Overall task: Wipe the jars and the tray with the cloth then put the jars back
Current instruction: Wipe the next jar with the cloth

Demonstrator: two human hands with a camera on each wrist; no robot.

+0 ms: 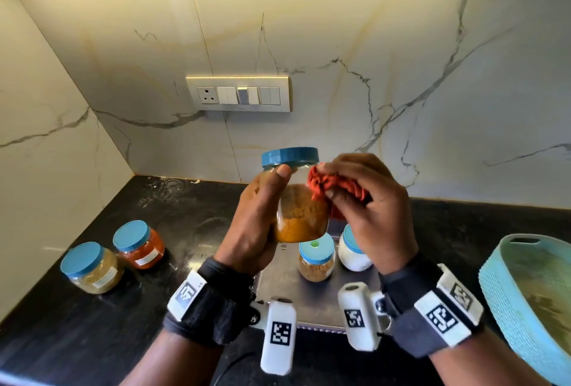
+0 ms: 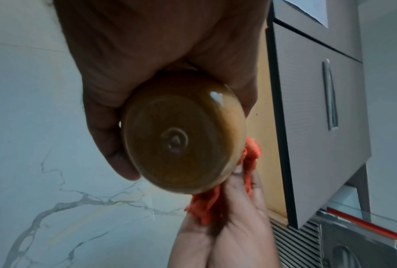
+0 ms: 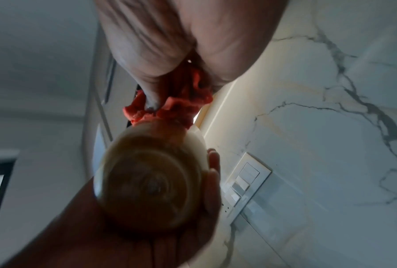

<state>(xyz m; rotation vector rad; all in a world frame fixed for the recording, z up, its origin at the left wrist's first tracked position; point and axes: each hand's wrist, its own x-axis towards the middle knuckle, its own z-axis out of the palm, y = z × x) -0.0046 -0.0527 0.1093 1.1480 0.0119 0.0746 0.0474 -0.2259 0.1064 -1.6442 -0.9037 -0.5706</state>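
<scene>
- My left hand (image 1: 253, 225) has its grip wrapped round the turmeric jar (image 1: 301, 209), held up in the air above the tray (image 1: 278, 296), thumb just under the blue lid (image 1: 290, 156).
- Jar's long axis is roughly upright, lid up, leaning a little; base faces both wrist cams.
- My right hand (image 1: 367, 200) clutches the bunched orange cloth (image 1: 327, 183), pressed against the jar's right shoulder, just beside the lid.
- So the jar lies directly left of the cloth grip, touching; my guess is the next wipe runs down or around that right side.
- Brown-spice jar (image 1: 316, 260) and white jar (image 1: 352, 251) stand on the tray right below, in the way of a straight set-down.
- Red jar (image 1: 139, 243) and yellow jar (image 1: 91, 266) sit on the surface (image 1: 77, 339), well apart to the left.
- Teal basket (image 1: 506, 302) at far right, clear of things.
</scene>
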